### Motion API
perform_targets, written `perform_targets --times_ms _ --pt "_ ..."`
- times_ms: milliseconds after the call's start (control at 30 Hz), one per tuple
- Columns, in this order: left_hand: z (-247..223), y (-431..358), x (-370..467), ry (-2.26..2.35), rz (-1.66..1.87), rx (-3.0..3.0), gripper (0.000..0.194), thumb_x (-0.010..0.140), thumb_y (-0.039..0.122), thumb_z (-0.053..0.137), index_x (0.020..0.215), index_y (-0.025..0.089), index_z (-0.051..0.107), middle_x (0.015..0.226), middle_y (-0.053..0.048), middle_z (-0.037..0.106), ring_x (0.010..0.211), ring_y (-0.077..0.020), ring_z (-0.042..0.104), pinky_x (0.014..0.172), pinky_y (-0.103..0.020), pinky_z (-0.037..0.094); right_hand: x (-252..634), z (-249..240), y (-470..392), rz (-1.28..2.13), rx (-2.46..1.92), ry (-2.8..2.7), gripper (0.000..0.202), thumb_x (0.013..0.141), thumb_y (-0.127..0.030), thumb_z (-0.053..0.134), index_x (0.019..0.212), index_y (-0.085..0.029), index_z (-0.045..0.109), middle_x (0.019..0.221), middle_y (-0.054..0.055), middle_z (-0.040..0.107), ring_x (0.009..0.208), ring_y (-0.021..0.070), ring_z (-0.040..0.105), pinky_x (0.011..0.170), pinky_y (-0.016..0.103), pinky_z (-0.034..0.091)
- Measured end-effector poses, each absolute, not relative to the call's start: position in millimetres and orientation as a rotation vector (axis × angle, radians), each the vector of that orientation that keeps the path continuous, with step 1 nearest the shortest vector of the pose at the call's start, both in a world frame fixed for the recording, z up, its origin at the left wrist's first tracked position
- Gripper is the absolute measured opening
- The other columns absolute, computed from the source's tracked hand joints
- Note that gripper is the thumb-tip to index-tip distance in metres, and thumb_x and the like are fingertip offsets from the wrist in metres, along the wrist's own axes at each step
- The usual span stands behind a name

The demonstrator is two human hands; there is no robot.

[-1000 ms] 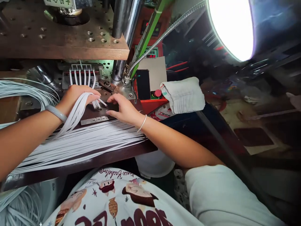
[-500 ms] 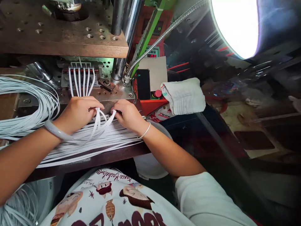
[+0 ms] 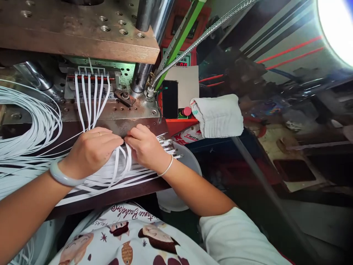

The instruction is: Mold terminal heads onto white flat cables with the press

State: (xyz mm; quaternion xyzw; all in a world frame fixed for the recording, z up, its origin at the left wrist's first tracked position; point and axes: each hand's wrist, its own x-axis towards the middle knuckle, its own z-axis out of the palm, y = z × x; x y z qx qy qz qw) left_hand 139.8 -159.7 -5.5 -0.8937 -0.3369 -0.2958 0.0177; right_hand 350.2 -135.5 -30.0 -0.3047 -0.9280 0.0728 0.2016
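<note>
My left hand (image 3: 95,149), with a ring and a pale bangle, is closed on white flat cables (image 3: 89,99) that run down from a metal mould (image 3: 93,85) under the press. Close beside it, my right hand (image 3: 142,145) pinches looped ends of white cable (image 3: 128,158); the fingertips of both hands nearly touch. Several cables are seated side by side in the mould, below a white branched plastic piece (image 3: 92,69). Beneath my hands lies a flat bundle of white cables, with metal-tipped connectors (image 3: 169,145) at its right end.
A coil of white cable (image 3: 41,129) lies at the left. Above the mould hangs the heavy press plate (image 3: 82,44). At the right are a steel post, a flexible metal hose (image 3: 198,36), a phone (image 3: 170,99), a red button (image 3: 187,111), a folded white cloth (image 3: 220,116) and a white bucket (image 3: 176,198).
Both hands are slightly lower in view and closer together. The right hand has moved left, uncovering the metal-tipped connectors. The whole view has shifted slightly.
</note>
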Motion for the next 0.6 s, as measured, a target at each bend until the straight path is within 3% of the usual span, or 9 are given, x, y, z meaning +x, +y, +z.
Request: perform_targets --times_ms 100,233,367,600 --pt "-8.3 -161.7 138.3 -0.918 -1.013 -2.7 0.032 0.097 0.009 0.046 0.086 0.015 0.075 0.084 -0.005 0.079 0.076 -0.0182 0.074 0.083 -0.031 0.062 349.8 -33.1 -135.6 0.302 -0.877 -2.556 0.028 0.101 -0.014 0.047 0.089 -0.016 0.072 0.092 0.011 0.061 0.088 0.0239 0.051 0.079 0.038 0.046" --pt "-13.1 -164.3 133.7 -1.08 -1.13 -2.732 0.026 0.096 0.008 0.051 0.095 0.014 0.076 0.087 -0.006 0.08 0.077 -0.0173 0.076 0.073 -0.026 0.061 358.4 -34.5 -131.2 0.603 -0.885 -2.22 0.016 0.096 -0.014 0.054 0.096 -0.017 0.069 0.092 0.007 0.065 0.086 0.0193 0.059 0.079 0.032 0.05" --pt "-13.3 -163.0 133.8 -0.989 -1.093 -2.725 0.025 0.095 0.006 0.053 0.093 0.013 0.076 0.087 -0.006 0.08 0.08 -0.0197 0.077 0.079 -0.03 0.062 364.9 -33.2 -127.5 0.756 -0.98 -1.943 0.008 0.091 -0.017 0.058 0.09 -0.019 0.066 0.089 0.005 0.07 0.083 0.0173 0.064 0.077 0.03 0.053" --pt "-15.1 -156.3 133.9 -0.946 -1.017 -2.739 0.025 0.097 0.009 0.051 0.095 0.015 0.076 0.088 -0.005 0.08 0.08 -0.019 0.077 0.08 -0.03 0.063 364.8 -31.6 -129.9 0.666 -0.907 -1.969 0.016 0.09 -0.013 0.056 0.089 -0.018 0.071 0.086 0.004 0.076 0.078 0.0151 0.068 0.077 0.027 0.054"
